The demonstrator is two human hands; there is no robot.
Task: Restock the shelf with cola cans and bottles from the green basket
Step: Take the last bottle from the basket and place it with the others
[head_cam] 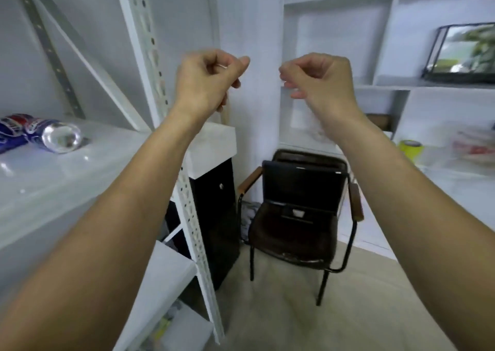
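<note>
Both of my arms are raised in front of me. My left hand point(209, 80) is curled loosely with nothing in it, in front of the white slotted shelf post point(158, 64). My right hand point(318, 79) is also loosely curled and holds nothing. On the white shelf board point(53, 179) at the left lie blue cola cans point(40, 133) on their sides, their shiny bases facing me. They are well to the left of my left hand. The green basket is out of sight.
A dark chair point(300, 216) with wooden armrests stands on the floor straight ahead. A black cabinet point(214, 216) with a white top is beside the post. White wall shelves on the right hold a glass terrarium point(466, 53), a yellow can point(409, 148) and packets.
</note>
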